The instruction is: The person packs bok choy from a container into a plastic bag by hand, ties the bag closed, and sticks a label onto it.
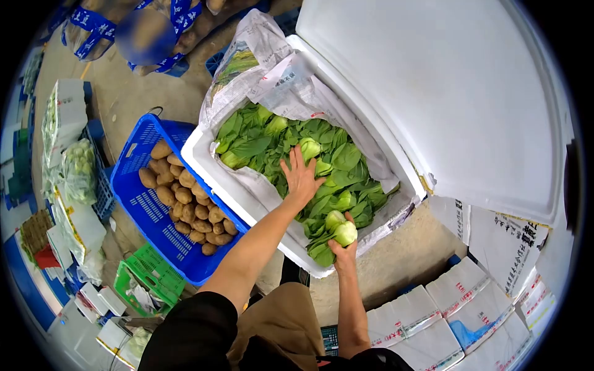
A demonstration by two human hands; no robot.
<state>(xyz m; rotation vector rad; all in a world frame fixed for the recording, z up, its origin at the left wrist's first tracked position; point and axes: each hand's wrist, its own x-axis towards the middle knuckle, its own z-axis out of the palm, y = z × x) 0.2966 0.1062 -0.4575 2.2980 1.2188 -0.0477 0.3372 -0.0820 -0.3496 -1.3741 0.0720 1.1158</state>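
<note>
A white foam box (247,207) lined with newspaper (291,83) holds a bed of leafy green bok choy (250,145). My left hand (301,179) lies over the middle of the greens, fingers spread, with its fingertips beside the pale base of one head. At the box's near corner, my right hand (344,247) grips a bok choy (337,230) by its pale base, the leaves pointing left. Whether one or two heads are in that grip I cannot tell. Part of the right fingers is hidden behind the bases.
A blue crate (139,179) of potatoes (185,195) stands against the box's left side. A large white foam lid (445,80) rises at the right. Printed white cartons (414,315) stand at lower right, a green crate (151,272) at lower left, and bagged potatoes (145,34) at upper left.
</note>
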